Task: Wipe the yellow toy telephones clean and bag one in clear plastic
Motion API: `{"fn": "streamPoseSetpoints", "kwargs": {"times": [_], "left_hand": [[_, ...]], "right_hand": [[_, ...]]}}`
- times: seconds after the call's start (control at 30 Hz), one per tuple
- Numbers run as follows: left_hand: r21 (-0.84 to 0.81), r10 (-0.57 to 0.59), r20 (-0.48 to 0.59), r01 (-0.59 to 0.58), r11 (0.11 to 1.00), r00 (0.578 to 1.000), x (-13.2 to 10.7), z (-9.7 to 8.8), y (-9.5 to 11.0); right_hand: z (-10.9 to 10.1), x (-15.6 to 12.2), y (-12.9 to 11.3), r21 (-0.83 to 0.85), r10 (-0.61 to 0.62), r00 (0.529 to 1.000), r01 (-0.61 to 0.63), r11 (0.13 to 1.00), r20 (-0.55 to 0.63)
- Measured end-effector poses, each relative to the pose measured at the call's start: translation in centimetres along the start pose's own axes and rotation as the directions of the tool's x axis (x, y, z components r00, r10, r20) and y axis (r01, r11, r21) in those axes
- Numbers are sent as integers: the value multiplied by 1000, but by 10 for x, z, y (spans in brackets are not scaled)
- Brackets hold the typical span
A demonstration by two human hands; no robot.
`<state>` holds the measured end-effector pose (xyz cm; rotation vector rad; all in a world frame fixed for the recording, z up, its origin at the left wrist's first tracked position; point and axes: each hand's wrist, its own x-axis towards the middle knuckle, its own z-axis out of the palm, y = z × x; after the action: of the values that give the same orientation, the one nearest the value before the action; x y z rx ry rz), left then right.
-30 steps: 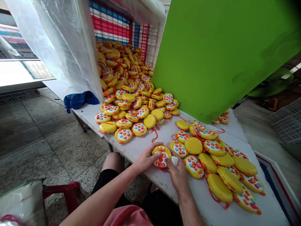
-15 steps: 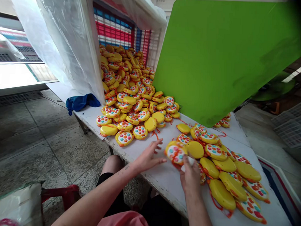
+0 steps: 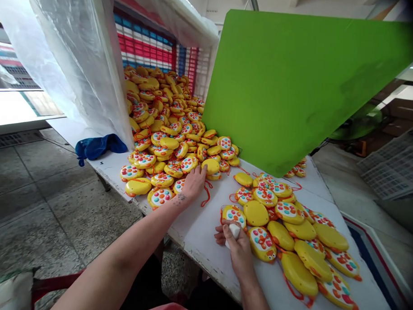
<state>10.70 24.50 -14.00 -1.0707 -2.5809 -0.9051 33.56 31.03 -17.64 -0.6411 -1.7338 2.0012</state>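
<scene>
My left hand [image 3: 193, 184] reaches to the near edge of a big heap of yellow toys. Its fingers are stretched out, touching a plain yellow toy [image 3: 211, 166] with an orange cord. Closer to me, my right hand [image 3: 237, 249] is closed on a small white wad [image 3: 233, 235], possibly cloth or sponge. Just beyond that hand lie a button-faced toy [image 3: 234, 214] and another one [image 3: 262, 243] with an orange cord across its white panel of coloured dots. Part of the left fingers' contact is hidden by the hand itself.
Many similar toys [image 3: 302, 228] cover the table's right part. A green board [image 3: 280, 85] stands behind, leaning over the white table [image 3: 197, 227]. Plastic sheeting [image 3: 84, 69] hangs at left, beside a blue cloth [image 3: 100, 147]. A striped crate [image 3: 145, 44] backs the heap.
The toy that was in my hands' space now lies on the right-hand group, out of my right hand. My left hand has moved left and forward onto the heap. The view has shifted slightly.
</scene>
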Motion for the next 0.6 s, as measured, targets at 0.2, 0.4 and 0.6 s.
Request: {"fn": "streamPoseSetpoints", "kwargs": {"times": [0.2,0.4,0.6], "left_hand": [[-292,-13,-28,4,957,1000,-34,-21,13],[-895,-7,353,340,290,936,-106,-7,31],[-910,53,359,337,244,932,-132,-4,31]], "right_hand": [[-3,5,5,65,-40,999,40,997,-1],[-6,6,8,20,-45,998,46,999,-39],[-8,3,4,-145,-98,995,94,985,-22]]}}
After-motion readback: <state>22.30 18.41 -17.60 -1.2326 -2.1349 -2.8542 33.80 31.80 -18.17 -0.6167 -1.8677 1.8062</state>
